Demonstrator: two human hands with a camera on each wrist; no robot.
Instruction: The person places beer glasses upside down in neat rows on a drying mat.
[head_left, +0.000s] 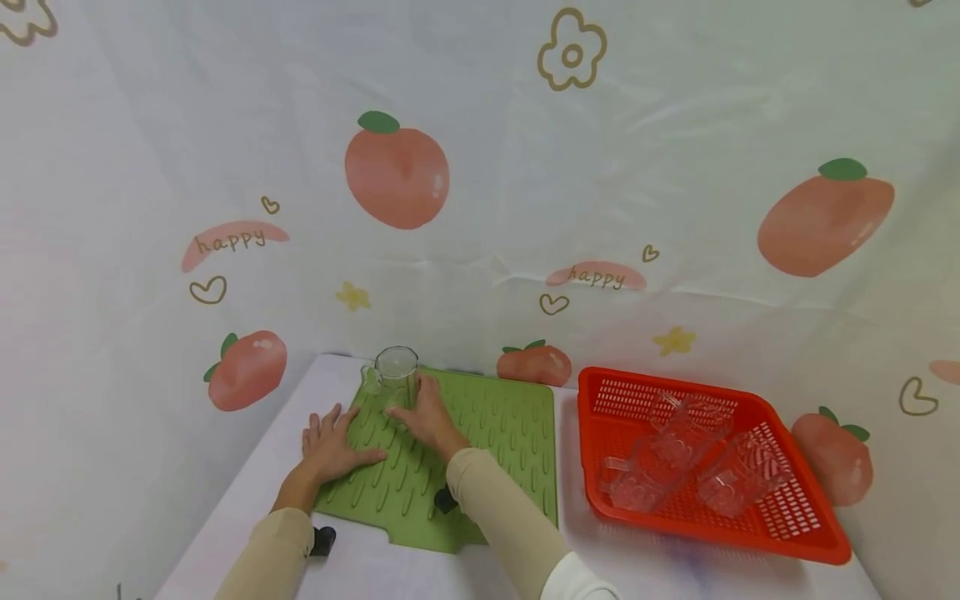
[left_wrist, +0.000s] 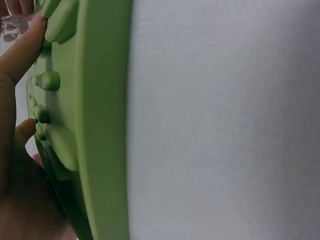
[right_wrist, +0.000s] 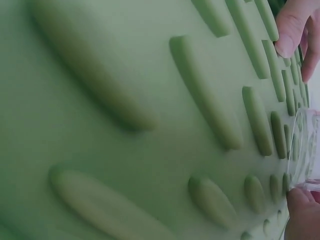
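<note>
1. Our right hand grips the glass mug, long axis upright, near the desk's far-left corner.
2. Our left hand, fingers spread on the green mat's left edge, lies farther from it.

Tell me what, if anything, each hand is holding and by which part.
The right hand holds the clear mug by its lower body, opposite the handle; the left hand holds nothing.

Soft, even light fills the head view, while the right wrist view blurs the near mat.
</note>
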